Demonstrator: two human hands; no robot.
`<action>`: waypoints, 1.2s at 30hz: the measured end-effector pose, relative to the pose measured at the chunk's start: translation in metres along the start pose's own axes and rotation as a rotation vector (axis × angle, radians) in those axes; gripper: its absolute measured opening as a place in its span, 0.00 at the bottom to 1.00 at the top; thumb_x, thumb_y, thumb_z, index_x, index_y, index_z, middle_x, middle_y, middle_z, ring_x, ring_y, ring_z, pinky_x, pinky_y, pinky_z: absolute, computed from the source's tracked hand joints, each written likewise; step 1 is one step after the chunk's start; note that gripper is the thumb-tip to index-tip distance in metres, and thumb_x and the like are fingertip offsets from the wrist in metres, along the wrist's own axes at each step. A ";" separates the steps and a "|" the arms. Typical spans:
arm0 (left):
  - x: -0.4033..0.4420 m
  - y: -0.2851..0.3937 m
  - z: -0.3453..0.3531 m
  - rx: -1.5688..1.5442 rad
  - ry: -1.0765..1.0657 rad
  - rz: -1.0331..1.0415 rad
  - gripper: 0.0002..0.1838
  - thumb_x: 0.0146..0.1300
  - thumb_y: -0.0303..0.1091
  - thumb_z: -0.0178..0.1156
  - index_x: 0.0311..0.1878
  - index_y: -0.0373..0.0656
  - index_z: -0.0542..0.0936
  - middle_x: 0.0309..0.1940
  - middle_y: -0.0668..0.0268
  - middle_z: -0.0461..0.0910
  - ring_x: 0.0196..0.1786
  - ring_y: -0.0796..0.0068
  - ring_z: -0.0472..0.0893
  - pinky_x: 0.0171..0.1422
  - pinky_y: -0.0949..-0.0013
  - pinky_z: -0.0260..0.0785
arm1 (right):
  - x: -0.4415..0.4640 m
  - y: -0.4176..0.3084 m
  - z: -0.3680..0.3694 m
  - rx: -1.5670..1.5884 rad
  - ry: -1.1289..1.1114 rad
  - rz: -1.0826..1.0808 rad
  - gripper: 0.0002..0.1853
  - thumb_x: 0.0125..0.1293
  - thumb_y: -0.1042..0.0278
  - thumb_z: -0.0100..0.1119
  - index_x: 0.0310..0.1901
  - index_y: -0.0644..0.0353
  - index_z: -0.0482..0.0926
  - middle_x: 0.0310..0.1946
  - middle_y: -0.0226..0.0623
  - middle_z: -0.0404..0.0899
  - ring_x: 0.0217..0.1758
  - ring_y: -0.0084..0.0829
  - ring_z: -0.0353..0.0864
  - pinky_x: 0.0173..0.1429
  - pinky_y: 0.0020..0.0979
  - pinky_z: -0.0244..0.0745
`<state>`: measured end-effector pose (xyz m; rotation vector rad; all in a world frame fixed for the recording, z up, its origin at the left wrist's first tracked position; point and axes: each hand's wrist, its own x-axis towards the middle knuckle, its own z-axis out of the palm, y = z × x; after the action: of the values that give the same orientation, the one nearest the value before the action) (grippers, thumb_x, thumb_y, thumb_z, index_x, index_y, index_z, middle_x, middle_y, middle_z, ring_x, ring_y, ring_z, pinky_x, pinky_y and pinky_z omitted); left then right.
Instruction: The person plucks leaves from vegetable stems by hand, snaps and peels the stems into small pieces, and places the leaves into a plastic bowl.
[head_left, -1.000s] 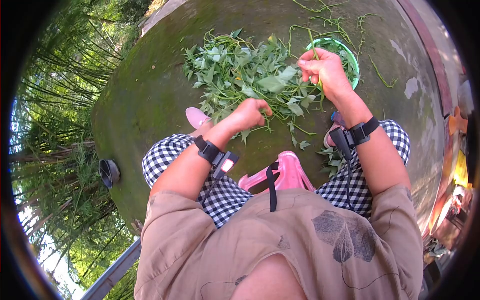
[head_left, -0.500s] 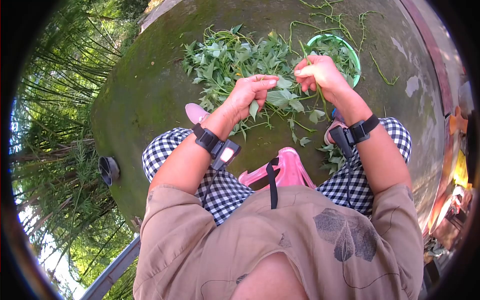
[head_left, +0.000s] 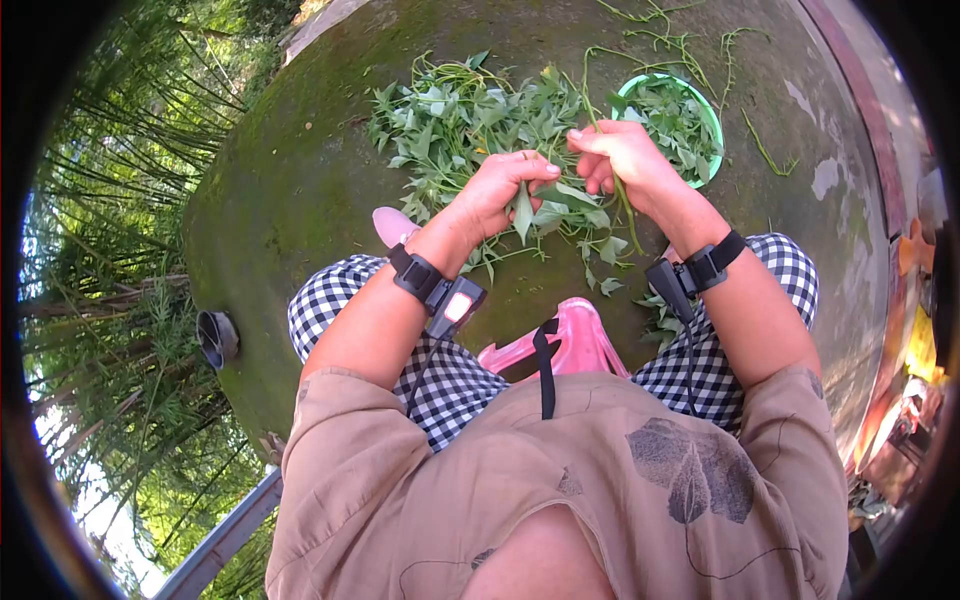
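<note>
Closed, with thumb against fingers, my left hand (head_left: pixel 508 190) holds green leaves (head_left: pixel 523 212) that hang below its fingers. A little to the right, my right hand (head_left: pixel 625 165) is closed around a long green vine stem (head_left: pixel 628 212), which sticks out above and below the fist. The two hands are close together but apart. Beyond them a heap of leafy vines (head_left: pixel 440 115) lies on the ground. Right behind my right hand stands a round basin with a light green rim (head_left: pixel 718 130), holding picked leaves (head_left: pixel 675 115).
Several bare stems (head_left: pixel 765 145) are scattered on the mossy concrete (head_left: pixel 290 190) past the basin. Below my hands is a pink plastic stool (head_left: pixel 578 335), between knees in checked trousers (head_left: pixel 345 300). A dark pot (head_left: pixel 217 340) lies at the left edge, near dense greenery (head_left: pixel 130 200).
My right hand has shifted left with the stem, toward my left hand, uncovering more of the basin. My left hand has barely moved and still holds leaves.
</note>
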<state>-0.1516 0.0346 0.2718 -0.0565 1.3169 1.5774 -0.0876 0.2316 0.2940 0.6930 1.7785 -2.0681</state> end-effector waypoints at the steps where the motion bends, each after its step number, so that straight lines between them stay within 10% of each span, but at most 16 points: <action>1: 0.000 -0.001 -0.003 -0.066 0.003 0.004 0.07 0.59 0.33 0.65 0.30 0.43 0.79 0.23 0.71 0.76 0.20 0.82 0.73 0.18 0.76 0.59 | 0.001 0.000 -0.001 0.014 0.015 -0.002 0.16 0.66 0.56 0.60 0.40 0.65 0.78 0.23 0.33 0.78 0.19 0.24 0.77 0.20 0.21 0.61; 10: -0.001 0.000 -0.013 -0.161 -0.085 -0.024 0.13 0.58 0.29 0.53 0.44 0.32 0.77 0.31 0.55 0.81 0.29 0.68 0.81 0.21 0.71 0.65 | 0.006 -0.004 -0.019 -0.147 0.061 -0.002 0.23 0.70 0.45 0.52 0.50 0.57 0.81 0.35 0.30 0.80 0.37 0.23 0.74 0.44 0.25 0.64; 17: 0.005 -0.007 0.001 0.377 0.049 0.285 0.09 0.52 0.28 0.57 0.35 0.36 0.83 0.28 0.66 0.81 0.28 0.79 0.73 0.33 0.74 0.66 | -0.003 -0.016 -0.012 -0.109 0.012 0.028 0.25 0.71 0.43 0.49 0.56 0.54 0.79 0.42 0.33 0.78 0.40 0.24 0.75 0.44 0.30 0.69; 36: 0.010 -0.003 0.035 0.112 0.010 0.245 0.11 0.55 0.30 0.69 0.41 0.40 0.83 0.30 0.68 0.84 0.29 0.83 0.78 0.29 0.77 0.62 | -0.011 -0.022 0.027 0.035 -0.210 0.056 0.24 0.76 0.49 0.44 0.60 0.59 0.75 0.44 0.36 0.80 0.38 0.27 0.78 0.39 0.28 0.73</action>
<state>-0.1358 0.0664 0.2780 0.1728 1.4610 1.7054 -0.0946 0.2080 0.3207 0.5080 1.5938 -2.0551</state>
